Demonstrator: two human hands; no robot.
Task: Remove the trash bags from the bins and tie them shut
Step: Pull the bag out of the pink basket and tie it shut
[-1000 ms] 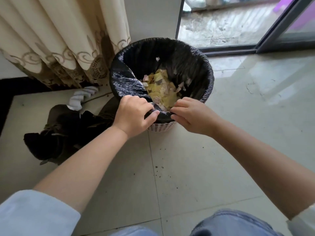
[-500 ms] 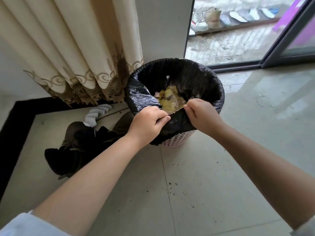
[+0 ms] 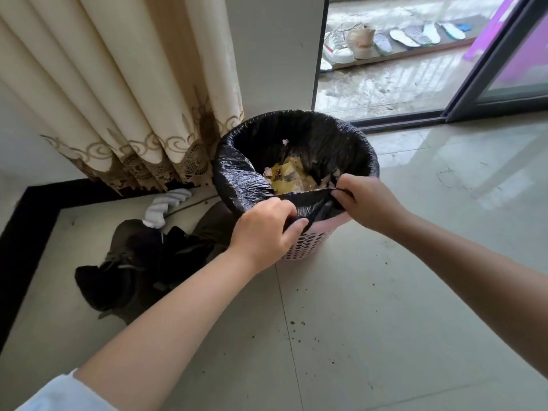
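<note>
From your head camera, the pink bin [image 3: 305, 246] with little holes stands on the floor [image 3: 385, 307] next to the curtain [image 3: 124, 93]. A black trash bag [image 3: 311, 137] lines it, and yellow and pink scraps [image 3: 289, 178] lie inside the bag. Your left hand [image 3: 264, 232] pinches the near edge of the bag, fingers closed tight on the plastic. Your right hand [image 3: 364, 203] grips the same edge, fingers curled shut around it. Dark clothes [image 3: 142, 262] and a white sock [image 3: 166, 203] lie just beside the bin. Since half a second ago, you have pulled the near edge up off the rim, so it now stretches in a straight line between your hands and more of the pink bin shows.
</note>
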